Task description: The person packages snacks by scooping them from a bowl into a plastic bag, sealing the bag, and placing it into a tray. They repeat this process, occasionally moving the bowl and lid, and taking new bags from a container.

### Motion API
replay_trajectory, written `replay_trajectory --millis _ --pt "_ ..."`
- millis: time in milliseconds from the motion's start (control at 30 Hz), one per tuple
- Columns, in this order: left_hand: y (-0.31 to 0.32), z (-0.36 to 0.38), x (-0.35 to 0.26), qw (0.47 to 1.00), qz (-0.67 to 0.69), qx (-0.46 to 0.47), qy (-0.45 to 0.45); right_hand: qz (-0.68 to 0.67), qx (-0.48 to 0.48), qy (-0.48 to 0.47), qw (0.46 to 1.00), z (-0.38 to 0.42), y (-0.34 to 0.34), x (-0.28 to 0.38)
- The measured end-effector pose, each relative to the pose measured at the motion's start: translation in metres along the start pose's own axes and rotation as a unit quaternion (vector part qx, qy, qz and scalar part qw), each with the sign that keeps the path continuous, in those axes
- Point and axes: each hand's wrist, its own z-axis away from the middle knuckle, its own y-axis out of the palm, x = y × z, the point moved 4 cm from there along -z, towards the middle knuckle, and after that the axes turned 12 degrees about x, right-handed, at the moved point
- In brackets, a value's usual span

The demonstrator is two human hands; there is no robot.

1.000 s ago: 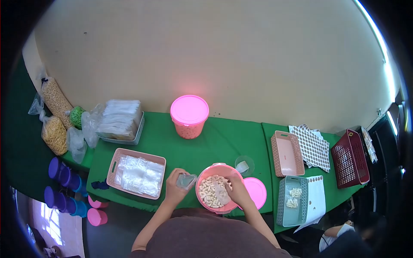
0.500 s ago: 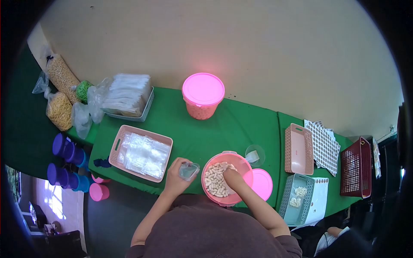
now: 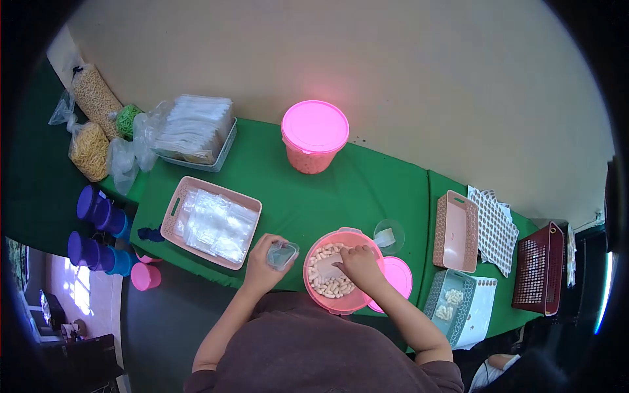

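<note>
So the left hand [image 3: 265, 262] is gripping one small clear plastic container [image 3: 283, 255], holding it just left of one open round pink plastic tub [image 3: 356, 302]. The right hand [image 3: 359, 265] is dipping inside that tub, fingers curling in right by one pale translucent piece [image 3: 327, 267]; can't tell if it's actually grasping it. Stubby pale snack pieces [image 3: 334, 288] are filling the tub, way too many to count.

One flat round pink lid [image 3: 401, 275] is sitting right of the tub, partly behind the forearm, and one round clear dish [image 3: 398, 230] is resting above it. Further back on the green cloth-covered surface [image 3: 275, 203], one pink tub with its lid on [image 3: 314, 134] is standing upright.

Baskets, I'm counting five: two pink plastic ones (the left one [image 3: 203, 250] is holding clear plastic pouches [image 3: 216, 223], the other [image 3: 458, 239] is sitting on the right), one grey-blue [image 3: 216, 164] with stacked pouches, one teal [image 3: 452, 280] carrying two whitish clumps [image 3: 453, 297], and one maroon [image 3: 536, 275].
</note>
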Motion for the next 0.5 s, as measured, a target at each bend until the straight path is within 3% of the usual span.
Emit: replay_trajectory --millis 67,133,267,333,467,500 --pt "0.001 0.002 0.002 1.0 0.007 -0.002 -0.012 0.045 0.004 0.02 0.999 0.002 0.004 -0.003" --pt "0.003 0.006 0.004 1.0 0.02 0.0 -0.016 0.016 -0.089 -0.056 0.994 0.004 0.005 -0.003" --pt "0.0 0.008 -0.002 1.0 0.02 -0.001 -0.023 0.063 -0.077 -0.07 0.993 0.001 0.009 -0.01" --pt "-0.002 0.008 -0.006 1.0 0.008 0.011 -0.016 0.127 -0.023 0.039 0.991 -0.011 0.026 -0.021" --pt "0.0 0.012 -0.002 1.0 0.009 0.018 -0.023 0.097 0.066 0.021 0.993 -0.019 0.082 -0.007" --pt "0.002 0.014 0.0 0.999 0.015 0.031 -0.027 0.045 0.118 -0.022 0.992 -0.017 0.093 0.002"
